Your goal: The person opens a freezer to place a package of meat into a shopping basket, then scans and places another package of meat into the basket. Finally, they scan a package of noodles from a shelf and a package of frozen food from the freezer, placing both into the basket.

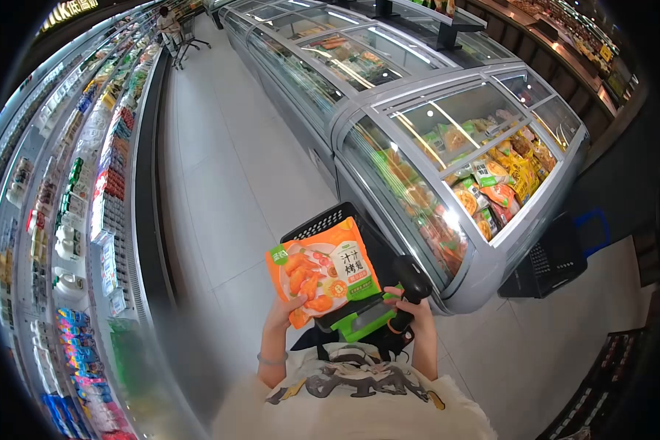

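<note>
An orange food bag (323, 271) with chicken pieces printed on it is held up by my left hand (282, 314), its thumb over the bag's lower left corner. The bag hides part of a black basket (317, 222) behind it. On the right, my right hand (416, 312) is closed round the dark grip of a black handheld device (412, 280). A bright green part (365, 321) lies between my two hands, just below the bag.
Glass-topped freezers (418, 117) with bagged food run along the right of the aisle. Shelves of bottles and packs (70, 242) line the left. A person (169, 28) stands by a cart (191, 40) far ahead. Another black basket (546, 260) is on the floor at right.
</note>
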Action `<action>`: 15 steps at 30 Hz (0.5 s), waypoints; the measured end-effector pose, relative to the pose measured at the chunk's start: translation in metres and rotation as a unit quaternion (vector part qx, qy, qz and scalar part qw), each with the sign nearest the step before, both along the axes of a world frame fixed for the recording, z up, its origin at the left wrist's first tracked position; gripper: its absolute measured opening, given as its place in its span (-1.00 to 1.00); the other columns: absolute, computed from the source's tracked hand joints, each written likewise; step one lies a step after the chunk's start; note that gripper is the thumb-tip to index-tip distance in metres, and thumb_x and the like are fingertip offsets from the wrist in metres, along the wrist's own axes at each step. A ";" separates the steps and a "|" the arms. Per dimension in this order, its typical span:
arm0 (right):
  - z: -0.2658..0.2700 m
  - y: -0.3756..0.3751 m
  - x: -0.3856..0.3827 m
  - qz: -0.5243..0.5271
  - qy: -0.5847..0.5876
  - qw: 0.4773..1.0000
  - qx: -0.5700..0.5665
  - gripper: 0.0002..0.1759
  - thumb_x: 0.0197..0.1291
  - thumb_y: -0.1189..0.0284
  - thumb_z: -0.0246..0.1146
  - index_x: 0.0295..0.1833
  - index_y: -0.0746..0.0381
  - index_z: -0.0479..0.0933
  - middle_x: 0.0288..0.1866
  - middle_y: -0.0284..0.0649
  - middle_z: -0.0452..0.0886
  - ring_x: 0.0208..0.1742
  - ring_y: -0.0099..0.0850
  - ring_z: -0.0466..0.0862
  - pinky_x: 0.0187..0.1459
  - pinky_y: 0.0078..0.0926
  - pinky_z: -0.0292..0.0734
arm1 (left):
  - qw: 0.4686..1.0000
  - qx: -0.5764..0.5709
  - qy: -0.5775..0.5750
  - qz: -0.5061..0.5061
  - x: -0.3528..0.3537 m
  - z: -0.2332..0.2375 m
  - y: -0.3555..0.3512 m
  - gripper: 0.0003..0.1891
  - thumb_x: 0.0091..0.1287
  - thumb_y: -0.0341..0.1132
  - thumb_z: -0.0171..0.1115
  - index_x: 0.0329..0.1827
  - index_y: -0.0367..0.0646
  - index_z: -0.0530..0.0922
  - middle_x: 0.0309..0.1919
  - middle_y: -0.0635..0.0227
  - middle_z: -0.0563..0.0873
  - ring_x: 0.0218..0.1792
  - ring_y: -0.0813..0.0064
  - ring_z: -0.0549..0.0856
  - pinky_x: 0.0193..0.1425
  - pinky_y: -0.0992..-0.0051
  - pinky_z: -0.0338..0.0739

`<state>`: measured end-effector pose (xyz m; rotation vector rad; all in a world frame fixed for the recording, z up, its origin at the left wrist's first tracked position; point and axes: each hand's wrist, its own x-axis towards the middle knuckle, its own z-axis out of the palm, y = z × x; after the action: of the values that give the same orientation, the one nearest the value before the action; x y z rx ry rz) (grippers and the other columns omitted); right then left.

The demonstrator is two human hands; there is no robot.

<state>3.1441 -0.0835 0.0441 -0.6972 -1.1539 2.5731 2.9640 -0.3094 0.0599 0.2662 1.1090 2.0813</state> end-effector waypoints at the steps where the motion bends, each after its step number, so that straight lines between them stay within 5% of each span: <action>1: -0.004 -0.007 -0.001 -0.014 -0.004 1.000 0.019 -0.37 -0.21 0.65 0.16 0.13 0.27 0.24 -0.07 -0.02 0.49 -0.22 -0.26 0.58 -0.37 -0.60 0.38 | 1.000 -0.014 0.000 0.011 -0.011 -0.004 -0.015 -0.30 0.00 -0.55 0.17 0.23 -0.23 0.06 0.11 0.21 0.33 0.10 0.33 0.39 0.14 0.35 0.35; 7: -0.011 -0.039 0.020 -0.152 -0.065 0.986 0.027 -0.45 -0.23 0.64 0.18 0.02 0.29 0.33 -0.10 -0.09 0.51 -0.26 -0.33 0.59 -0.38 -0.58 0.37 | 0.993 -0.110 0.026 0.045 -0.071 -0.039 -0.059 -0.30 0.00 -0.65 -0.01 0.26 -0.22 -0.04 0.13 0.15 0.29 0.14 0.28 0.35 0.14 0.34 0.36; 9: -0.027 -0.046 0.030 -0.145 -0.169 0.965 0.141 -0.52 -0.23 0.58 0.25 -0.06 0.27 0.37 -0.19 -0.15 0.52 -0.30 -0.39 0.57 -0.36 -0.53 0.38 | 0.983 -0.161 0.009 0.085 -0.081 -0.059 -0.058 -0.36 -0.03 -0.68 -0.08 0.21 -0.29 0.05 0.07 0.13 0.35 0.06 0.23 0.44 0.07 0.33 0.43; 11: -0.068 -0.050 0.039 -0.117 -0.274 0.905 0.303 -0.55 -0.23 0.54 0.28 -0.10 0.27 0.37 -0.25 -0.18 0.53 -0.33 -0.42 0.56 -0.34 -0.50 0.39 | 0.973 -0.202 0.001 0.110 -0.090 -0.096 -0.055 -0.38 -0.05 -0.70 -0.10 0.19 -0.32 0.09 0.03 0.13 0.38 0.02 0.22 0.47 0.04 0.34 0.46; 12: -0.069 -0.063 0.031 -0.213 -0.283 0.867 0.350 -0.55 -0.25 0.47 0.34 -0.16 0.27 0.37 -0.30 -0.17 0.50 -0.29 -0.33 0.54 -0.28 -0.41 0.39 | 0.973 -0.200 0.001 0.112 -0.091 -0.107 -0.051 -0.36 -0.08 -0.72 -0.11 0.18 -0.30 0.10 0.02 0.12 0.39 0.00 0.23 0.49 0.01 0.35 0.48; 15: -0.061 -0.079 0.010 -0.234 -0.383 0.779 0.438 -0.46 -0.28 0.43 0.36 -0.11 0.29 0.34 -0.20 -0.09 0.43 -0.19 -0.15 0.49 -0.21 -0.31 0.38 | 0.962 -0.241 0.002 0.129 -0.091 -0.140 -0.036 -0.36 -0.10 -0.75 -0.12 0.17 -0.27 0.12 0.02 0.12 0.39 -0.01 0.22 0.49 0.02 0.35 0.48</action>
<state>3.1539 -0.1623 -0.0172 -1.5337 -1.8554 1.0711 2.8733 -0.3459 -0.0803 -0.1190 1.6808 1.9466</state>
